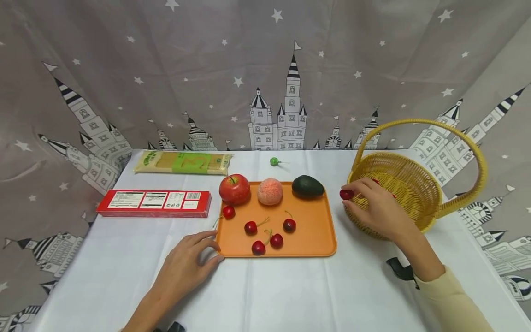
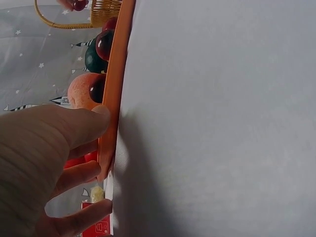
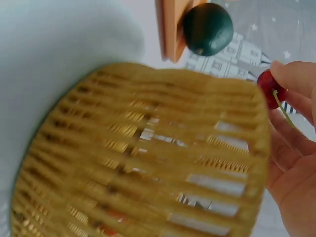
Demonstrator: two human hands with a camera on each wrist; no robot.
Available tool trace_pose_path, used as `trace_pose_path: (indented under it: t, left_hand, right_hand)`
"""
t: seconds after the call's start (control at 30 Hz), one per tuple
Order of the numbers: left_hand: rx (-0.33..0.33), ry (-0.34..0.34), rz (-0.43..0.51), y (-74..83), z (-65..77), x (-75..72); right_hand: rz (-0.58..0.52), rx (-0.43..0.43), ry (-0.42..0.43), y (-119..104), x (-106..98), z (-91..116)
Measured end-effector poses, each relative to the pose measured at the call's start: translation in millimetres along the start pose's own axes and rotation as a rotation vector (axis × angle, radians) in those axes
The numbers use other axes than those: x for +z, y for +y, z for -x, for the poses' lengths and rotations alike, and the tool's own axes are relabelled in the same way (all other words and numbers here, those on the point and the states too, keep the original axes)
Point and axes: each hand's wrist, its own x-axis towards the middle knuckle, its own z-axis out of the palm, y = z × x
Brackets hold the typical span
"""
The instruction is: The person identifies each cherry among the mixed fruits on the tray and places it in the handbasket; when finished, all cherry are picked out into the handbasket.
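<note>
My right hand (image 1: 379, 210) pinches a dark red cherry (image 1: 346, 194) between thumb and fingertips, over the near left rim of the yellow wicker basket (image 1: 416, 184). In the right wrist view the cherry's green stem (image 3: 282, 109) hangs down beside the fingers. Bits of red show inside the basket, partly hidden by the hand. My left hand (image 1: 186, 258) holds the near left corner of the orange tray (image 1: 307, 235), thumb at its front edge and fingers at its left side. Several cherries (image 1: 276, 240) with stems lie on the tray, before a red apple (image 1: 234, 189), a peach (image 1: 270, 192) and an avocado (image 1: 308, 186).
A red box (image 1: 153, 204) lies left of the tray, with a yellow-green packet (image 1: 182, 163) behind it. Behind the tray sits a small green round thing (image 1: 274, 161) on a stick. The basket's tall handle (image 1: 477, 157) arches up at the right. A grey printed curtain (image 1: 199, 69) hangs behind.
</note>
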Motion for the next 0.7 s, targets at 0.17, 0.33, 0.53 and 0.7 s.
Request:
trace_pose_path:
  t: [0.17,0.33,0.53,0.7]
  left_hand:
    - [0.002,0.006,0.011,-1.1,-0.3,-0.6]
    - [-0.002,0.002,0.022,-0.4,0.4,-0.2]
    - [-0.014,-0.007,0.015,-0.1,0.1,-0.2]
    - [-0.009,0.0,0.023,-0.9,0.2,-0.5]
  right_hand:
    - [-0.018,0.019,0.017,20,0,4]
    - [-0.003,0.066,0.0,37,-2,11]
    - [0.031,0.092,0.005,51,-2,17]
    - [0.038,0.146,-0.053,64,-1,17]
